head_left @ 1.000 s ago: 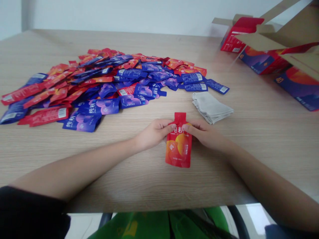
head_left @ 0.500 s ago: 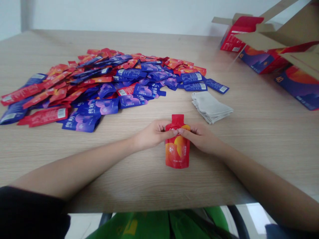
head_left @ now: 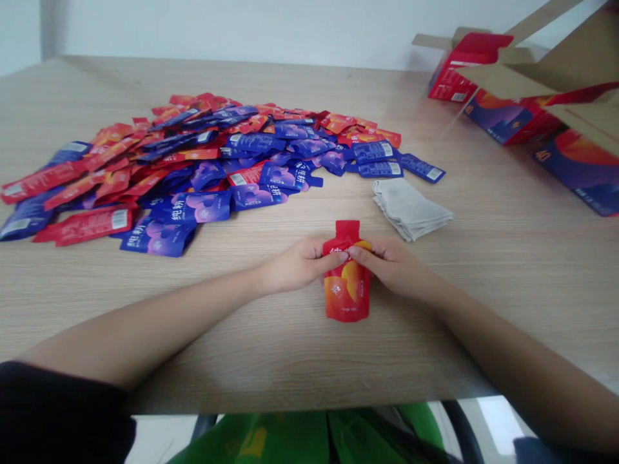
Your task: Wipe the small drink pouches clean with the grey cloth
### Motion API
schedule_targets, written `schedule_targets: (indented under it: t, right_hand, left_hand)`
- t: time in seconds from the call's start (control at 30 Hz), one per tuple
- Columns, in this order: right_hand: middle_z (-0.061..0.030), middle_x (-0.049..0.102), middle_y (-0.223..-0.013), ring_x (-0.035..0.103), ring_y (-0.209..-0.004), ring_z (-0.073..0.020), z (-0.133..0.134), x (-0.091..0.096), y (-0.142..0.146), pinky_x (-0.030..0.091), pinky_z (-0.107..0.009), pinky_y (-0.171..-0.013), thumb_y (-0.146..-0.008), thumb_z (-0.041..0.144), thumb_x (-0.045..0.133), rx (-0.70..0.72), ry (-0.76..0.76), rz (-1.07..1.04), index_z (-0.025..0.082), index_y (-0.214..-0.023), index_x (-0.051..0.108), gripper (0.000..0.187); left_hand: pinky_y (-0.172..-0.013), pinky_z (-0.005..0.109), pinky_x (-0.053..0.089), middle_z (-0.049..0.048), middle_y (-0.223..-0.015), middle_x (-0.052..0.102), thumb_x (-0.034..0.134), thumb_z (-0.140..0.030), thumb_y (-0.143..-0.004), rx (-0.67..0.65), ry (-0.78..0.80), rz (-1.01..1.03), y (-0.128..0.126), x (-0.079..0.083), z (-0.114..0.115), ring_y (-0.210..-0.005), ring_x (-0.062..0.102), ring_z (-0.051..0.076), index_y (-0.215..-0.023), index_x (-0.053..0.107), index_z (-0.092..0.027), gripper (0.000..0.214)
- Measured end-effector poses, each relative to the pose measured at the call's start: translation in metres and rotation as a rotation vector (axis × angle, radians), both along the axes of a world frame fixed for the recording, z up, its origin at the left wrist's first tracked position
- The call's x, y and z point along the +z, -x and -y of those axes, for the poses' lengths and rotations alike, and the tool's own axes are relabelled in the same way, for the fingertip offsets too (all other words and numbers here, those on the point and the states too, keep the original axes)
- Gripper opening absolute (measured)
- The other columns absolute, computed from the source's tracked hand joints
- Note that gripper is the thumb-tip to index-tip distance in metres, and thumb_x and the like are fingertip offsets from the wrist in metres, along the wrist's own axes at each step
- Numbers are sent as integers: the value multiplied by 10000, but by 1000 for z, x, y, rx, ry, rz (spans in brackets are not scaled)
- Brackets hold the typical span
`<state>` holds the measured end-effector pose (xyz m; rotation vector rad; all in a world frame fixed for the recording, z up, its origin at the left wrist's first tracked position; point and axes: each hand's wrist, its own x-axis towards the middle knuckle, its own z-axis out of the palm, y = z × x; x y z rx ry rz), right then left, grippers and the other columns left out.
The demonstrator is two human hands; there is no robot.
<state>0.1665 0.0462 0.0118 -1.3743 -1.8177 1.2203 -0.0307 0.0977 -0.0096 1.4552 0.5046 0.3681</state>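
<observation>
A: Where's the pouch [head_left: 347, 296]?

B: In front of the person, above the near part of the table [head_left: 271, 361], held in both hands. It's red with orange fruit printed on it. Its narrow neck points away from the person, its broad end toward them.

A: How does the left hand [head_left: 300, 264] have it?

B: By the left edge, pinched. The thumb lies across the front, over the white lettering, and the other fingers curl behind, mostly hidden.

A: And the right hand [head_left: 395, 263]?

B: Same grip on the right edge, thumb in front, fingers tucked behind. The two thumb tips almost meet below the neck.

A: So neither hand is spread?

B: No, each is drawn in around the pouch, though I can't tell how hard they press.

A: Does the pouch touch the table?

B: I can't tell from this angle.

A: What's close by?

B: A folded grey cloth [head_left: 411, 209], just past the right hand. Farther off, mostly to the left, a wide pile [head_left: 251, 143] of red and blue pouches, some overlapping, several with barcodes up.

A: And on the far right?

B: Boxes with their flaps up: a red box [head_left: 454, 76] toward the back wall [head_left: 242, 29], and nearer, a blue-and-red box [head_left: 575, 164] marked 40, partly cut off by the picture's edge.
</observation>
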Motion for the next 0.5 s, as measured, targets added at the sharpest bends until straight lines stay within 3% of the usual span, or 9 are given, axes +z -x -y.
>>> schedule_targets:
  t: [0.27, 0.5]
  right_hand:
    - [-7, 622, -691, 526, -610, -136, 1, 1, 0, 398, -280, -592, -947, 484, 450, 40, 73, 34, 192, -741, 591, 384]
    - [1, 596, -656, 525, -610, -138, -1, 1, 2, 407, -281, -597, -941, 460, 466, -34, -31, 41, 197, -704, 570, 370]
  left_hand:
    - [-573, 220, 442, 6, -731, 656, 546, -488, -939, 35, -20, -7, 0, 0, 1, -605, 563, 98, -823, 637, -140, 378]
    - [-661, 262, 498, 39, -841, 698, 575, -508, -920, -23, -48, -4, 1, -1, -1, -704, 628, 132, -925, 649, -143, 372]
